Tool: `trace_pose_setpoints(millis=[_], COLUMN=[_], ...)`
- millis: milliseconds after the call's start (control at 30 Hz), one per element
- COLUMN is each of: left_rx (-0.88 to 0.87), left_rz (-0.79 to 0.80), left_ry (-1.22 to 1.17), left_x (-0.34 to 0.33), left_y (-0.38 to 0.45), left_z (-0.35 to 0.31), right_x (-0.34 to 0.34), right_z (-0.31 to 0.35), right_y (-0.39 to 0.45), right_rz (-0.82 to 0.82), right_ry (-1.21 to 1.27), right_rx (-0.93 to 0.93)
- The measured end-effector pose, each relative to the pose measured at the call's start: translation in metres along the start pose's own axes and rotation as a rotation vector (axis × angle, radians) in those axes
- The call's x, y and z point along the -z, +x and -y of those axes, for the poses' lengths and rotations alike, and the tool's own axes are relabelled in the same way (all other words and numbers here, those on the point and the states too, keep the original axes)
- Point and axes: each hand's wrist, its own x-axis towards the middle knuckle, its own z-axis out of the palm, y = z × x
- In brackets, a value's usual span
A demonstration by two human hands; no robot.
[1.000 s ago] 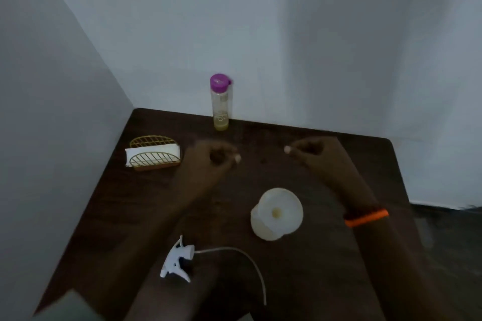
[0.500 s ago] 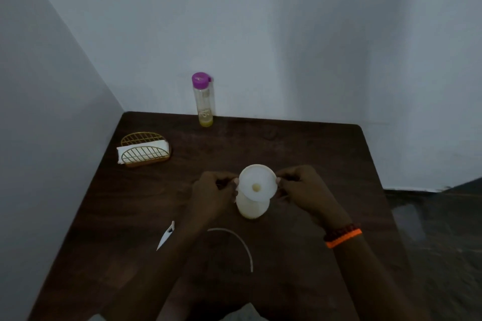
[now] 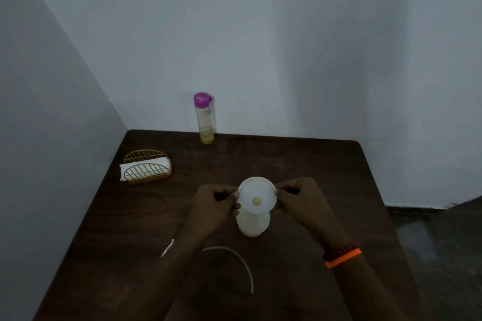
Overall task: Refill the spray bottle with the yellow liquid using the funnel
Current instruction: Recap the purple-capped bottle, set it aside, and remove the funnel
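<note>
A white funnel (image 3: 257, 194) sits in the neck of the translucent spray bottle (image 3: 252, 225) at the middle of the dark wooden table (image 3: 326, 177). My left hand (image 3: 214, 206) pinches the funnel's left rim and my right hand (image 3: 302, 200) pinches its right rim. A clear bottle with a purple cap (image 3: 204, 117) stands at the table's back edge with a little yellow liquid at its bottom. The spray head (image 3: 168, 247) lies near my left forearm, mostly hidden, and its white dip tube (image 3: 234, 255) curves across the table in front of me.
A gold wire napkin holder (image 3: 147, 168) with white napkins stands at the back left. Walls close the table in at the left and the back. The table's right edge drops to a dark floor (image 3: 443, 255).
My hands came back from the far middle of the table to the funnel and took hold of its rim on both sides. Over the last half second they have held still.
</note>
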Motion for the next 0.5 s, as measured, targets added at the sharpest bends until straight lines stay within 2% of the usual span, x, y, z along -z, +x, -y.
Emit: trace_pose_setpoints(millis=[300,500], left_rx=[0.077,0.03], left_rz=[0.036,0.071], left_ry=[-0.129,-0.101], left_x=[0.004,0.014], left_y=[-0.002,-0.004], left_z=[-0.009,-0.026], right_x=[0.003,0.013], right_z=[0.003,0.017], right_y=[-0.001,-0.005], right_rz=[-0.006,0.004], right_ry=[0.064,0.081], right_rx=[-0.018,0.043])
